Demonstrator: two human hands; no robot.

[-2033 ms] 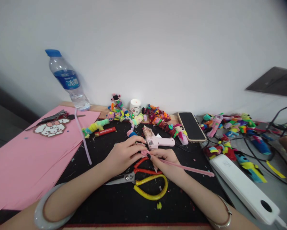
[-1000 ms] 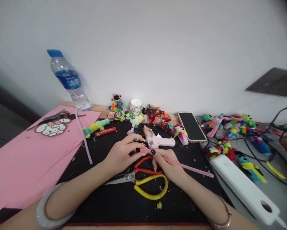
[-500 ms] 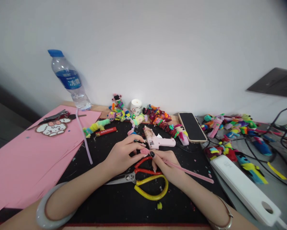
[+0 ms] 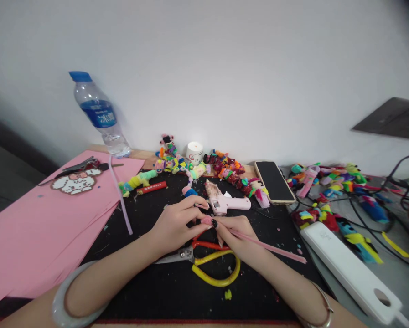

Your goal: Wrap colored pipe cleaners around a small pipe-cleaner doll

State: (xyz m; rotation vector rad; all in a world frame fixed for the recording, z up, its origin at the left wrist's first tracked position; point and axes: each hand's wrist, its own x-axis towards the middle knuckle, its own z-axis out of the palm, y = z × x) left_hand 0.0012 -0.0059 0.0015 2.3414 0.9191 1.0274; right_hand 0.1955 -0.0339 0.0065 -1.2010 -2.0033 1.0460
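Both hands meet over the black mat (image 4: 149, 291). My left hand (image 4: 178, 222) pinches the coiled end of a pink pipe cleaner (image 4: 271, 248) between thumb and fingers. From the other side my right hand (image 4: 236, 232) grips the same pipe cleaner close to the coil, and its straight tail runs out to the right past the wrist. Below the hands lie scissors (image 4: 215, 269) with one red and one yellow handle; part of the red handle is hidden by the fingers. Just beyond the fingertips rests a pale pink glue gun (image 4: 230, 205) with a stained nozzle.
Pink sheets (image 4: 47, 241) lie at left under pliers and a beaded ornament (image 4: 75, 183). A water bottle (image 4: 100, 116) stands behind them. Colourful pipe-cleaner figures (image 4: 230, 171), a white cup (image 4: 194, 152) and a phone (image 4: 274, 181) line the back. A white power strip (image 4: 351, 269) and cables lie right.
The fingers of my left hand have shifted slightly around the coil, the index finger bending down. The pipe cleaner's tail has moved very little. Other things stay where they were.
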